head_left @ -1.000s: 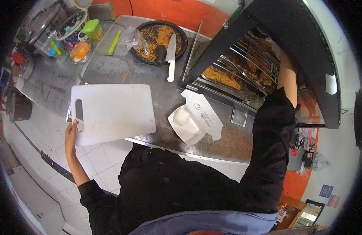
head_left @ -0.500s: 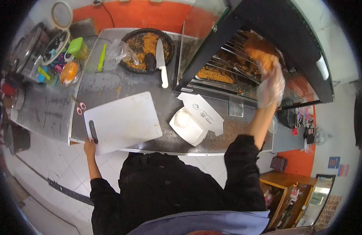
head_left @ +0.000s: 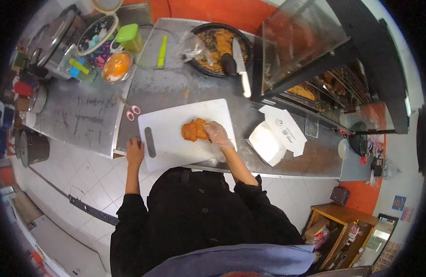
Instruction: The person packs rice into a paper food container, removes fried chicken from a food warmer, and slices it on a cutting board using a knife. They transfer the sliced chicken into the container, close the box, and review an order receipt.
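On the white cutting board (head_left: 171,154) lies a craggy orange-brown piece of fried chicken (head_left: 190,131). My right hand (head_left: 216,133), in a clear plastic glove, grips its right end. My left hand (head_left: 135,151) is bare and rests at the counter's edge, just left of the board's dark handle slot, fingers slightly apart with nothing visible in them. An open white takeaway box (head_left: 267,144) stands to the right of the board, its printed lid folded back; something white inside is washed out by glare.
Behind the board, a black round tray (head_left: 204,69) of crumbs carries a white-handled knife (head_left: 243,74). Pink-handled scissors (head_left: 131,112) and a green utensil (head_left: 162,51) lie on the counter. A glass-doored warming cabinet (head_left: 314,87) stands at back right.
My right hand has come out of the warming cabinet and down to the board with the fried chicken. My left hand has shifted off the board's handle end. The view has turned.
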A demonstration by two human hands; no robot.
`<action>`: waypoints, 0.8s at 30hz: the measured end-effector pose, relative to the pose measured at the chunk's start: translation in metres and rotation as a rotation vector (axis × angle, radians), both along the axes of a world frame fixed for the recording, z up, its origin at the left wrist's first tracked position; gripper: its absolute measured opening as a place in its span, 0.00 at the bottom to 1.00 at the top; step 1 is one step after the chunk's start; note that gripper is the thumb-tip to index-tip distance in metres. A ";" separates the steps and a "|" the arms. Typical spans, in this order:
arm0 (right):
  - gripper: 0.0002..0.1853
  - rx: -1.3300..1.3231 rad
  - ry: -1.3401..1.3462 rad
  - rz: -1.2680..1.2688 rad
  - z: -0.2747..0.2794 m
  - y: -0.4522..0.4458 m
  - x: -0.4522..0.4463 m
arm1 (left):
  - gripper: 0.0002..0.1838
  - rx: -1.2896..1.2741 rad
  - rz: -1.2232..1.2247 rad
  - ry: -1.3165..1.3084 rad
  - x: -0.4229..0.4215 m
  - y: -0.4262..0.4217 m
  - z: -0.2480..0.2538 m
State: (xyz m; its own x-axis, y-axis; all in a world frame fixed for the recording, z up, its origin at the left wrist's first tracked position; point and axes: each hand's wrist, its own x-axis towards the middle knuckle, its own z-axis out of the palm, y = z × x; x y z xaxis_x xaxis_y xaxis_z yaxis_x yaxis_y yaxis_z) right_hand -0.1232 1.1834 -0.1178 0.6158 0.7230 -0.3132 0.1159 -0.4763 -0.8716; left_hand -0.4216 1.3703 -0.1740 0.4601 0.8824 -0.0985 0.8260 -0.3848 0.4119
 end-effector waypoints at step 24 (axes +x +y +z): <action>0.19 0.212 0.291 -0.261 0.058 -0.015 0.029 | 0.12 0.026 -0.006 -0.355 0.041 0.028 0.052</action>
State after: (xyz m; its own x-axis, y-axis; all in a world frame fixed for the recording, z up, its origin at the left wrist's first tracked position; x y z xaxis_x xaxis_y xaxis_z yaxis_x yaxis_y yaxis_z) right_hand -0.0942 1.1687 -0.0595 0.6945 0.6215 -0.3626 -0.2495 -0.2646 -0.9315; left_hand -0.3802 1.3981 -0.1223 0.4672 0.8794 0.0913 0.6303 -0.4037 0.6631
